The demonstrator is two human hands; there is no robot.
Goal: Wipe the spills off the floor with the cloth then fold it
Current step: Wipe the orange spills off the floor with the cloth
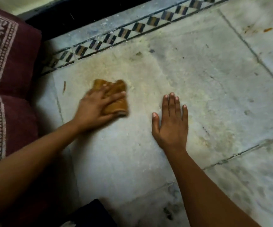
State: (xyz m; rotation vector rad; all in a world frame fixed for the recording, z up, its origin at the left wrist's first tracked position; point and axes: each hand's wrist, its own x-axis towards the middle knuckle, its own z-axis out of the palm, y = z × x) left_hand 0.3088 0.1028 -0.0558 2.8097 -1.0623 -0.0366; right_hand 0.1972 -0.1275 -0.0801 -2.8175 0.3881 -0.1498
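An orange-brown cloth lies bunched on the pale marble floor. My left hand presses down on it with fingers spread over the cloth; both are blurred. My right hand rests flat on the floor to the right of the cloth, fingers together, holding nothing. A yellowish powdery spill spreads across the floor above and right of the cloth. Small orange stains mark the far right tile.
Maroon cushions with a white pattern sit along the left edge. A diamond-pattern tile border runs diagonally at the back, beside a dark wall base. A thin brown sliver lies left of the cloth. Something black lies near the bottom edge.
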